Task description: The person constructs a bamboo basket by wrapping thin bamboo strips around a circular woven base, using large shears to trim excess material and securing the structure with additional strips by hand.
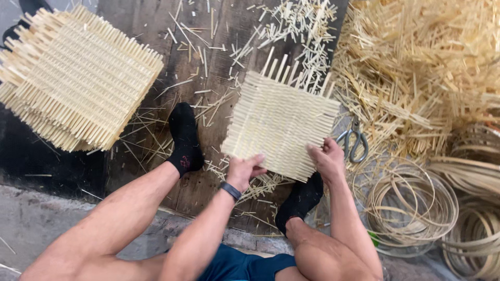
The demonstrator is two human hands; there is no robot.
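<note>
Packages and labels: no package, label or sign shows; the only mark is a small red figure on the black sock [185, 141] of the left foot, at 9 o'clock from the centre.
Stack: a pile of finished woven mats [78, 78] lies at 10 o'clock on the dark wooden board [156, 31].
Loose litter: short cane offcuts [291, 21] are scattered at 12 o'clock; a big heap of straw-coloured strips [422, 57] fills 1 to 2 o'clock.
Scissors: grey-handled scissors [354, 141] lie at 3 o'clock, just beside the right hand.
Coils: rings of coiled cane [411, 208] sit at 4 o'clock.
In the way: the two feet in black socks flank the work; the right foot lies partly under the mat's near corner.
Woven mat: a square woven mat [278, 125] sits near the centre, tilted, with bare stakes sticking out at its far edge.
Left hand: the left hand [244, 171], a dark band on its wrist, has its grip closed on the mat's near edge at 6 o'clock.
Right hand: the right hand [327, 160] pinches the mat's near right corner, fingers curled on it.
</note>
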